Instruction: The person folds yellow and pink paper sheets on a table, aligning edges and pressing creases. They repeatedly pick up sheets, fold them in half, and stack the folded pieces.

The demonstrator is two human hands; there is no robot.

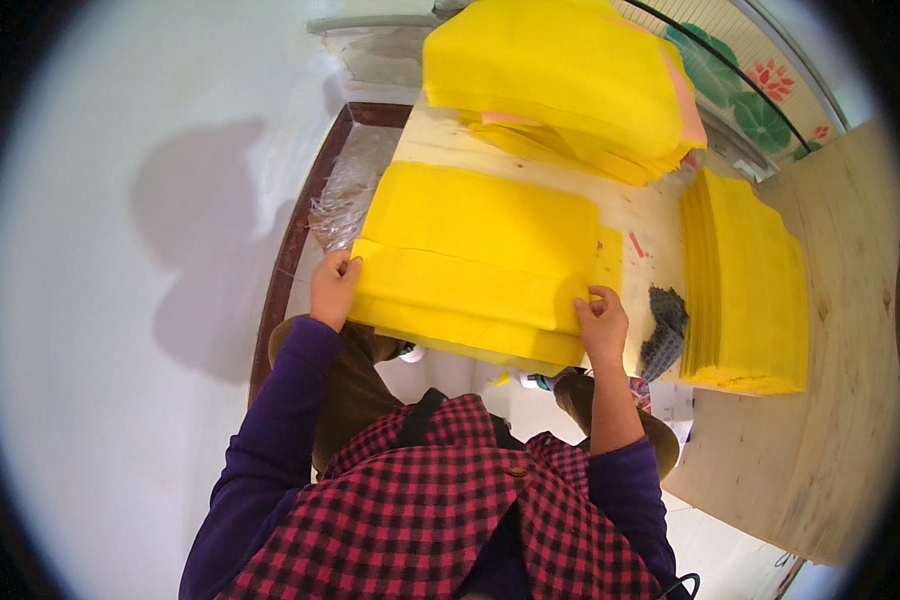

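Observation:
A yellow fabric sheet [480,220] lies on the wooden worktop before me, with a folded band [460,290] along its near side. My left hand [335,289] is closed at the band's left end, thumb and fingers pinching the edge. At the right end my right hand [602,322] pinches the same band near its corner. The near edge of the cloth hangs a little over the front of the worktop, above my knees. Under the sheet's right side, another yellow piece [610,262] peeks out.
A large yellow cloth pile [560,80] stands at the back, a pink strip on its right side. Upright stacked yellow pieces [745,285] stand at the right, by a wooden panel [830,300]. A dark grey cloth [664,332] lies near my right hand; clear plastic [345,185] lies left.

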